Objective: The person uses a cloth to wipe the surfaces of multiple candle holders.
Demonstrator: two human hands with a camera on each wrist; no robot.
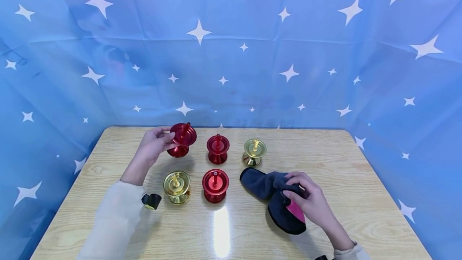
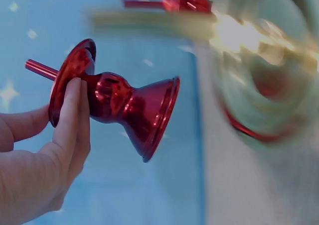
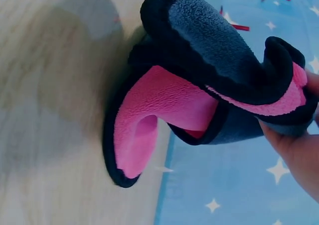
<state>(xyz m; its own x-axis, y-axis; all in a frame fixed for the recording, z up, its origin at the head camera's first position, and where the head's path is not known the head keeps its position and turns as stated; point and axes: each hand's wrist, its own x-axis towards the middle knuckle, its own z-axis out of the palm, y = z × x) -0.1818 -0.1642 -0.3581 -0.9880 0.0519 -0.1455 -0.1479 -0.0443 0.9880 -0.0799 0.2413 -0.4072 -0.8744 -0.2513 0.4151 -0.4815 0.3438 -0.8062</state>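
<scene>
At the table's back left, my left hand point(image 1: 153, 147) grips a red metal candle holder point(image 1: 183, 135) by its dish. The left wrist view shows the fingers pressed against the underside of the dish, with the flared base point(image 2: 152, 118) free. My right hand point(image 1: 306, 200) pinches a bunched cloth point(image 1: 265, 183) at the front right; it is dark grey on one face, pink on the other point(image 3: 164, 95), with black edging. Part of the cloth lies on the table and part is lifted. The palm side of the right hand is hidden in the head view.
Standing on the wooden table point(image 1: 343, 171) are two more red candle holders, one behind point(image 1: 218, 149) and one in front point(image 1: 215, 185). A gold one point(image 1: 177, 187) is at the left front, another gold one point(image 1: 254, 151) behind the cloth. A blue star-patterned curtain point(image 1: 231, 51) hangs around the table.
</scene>
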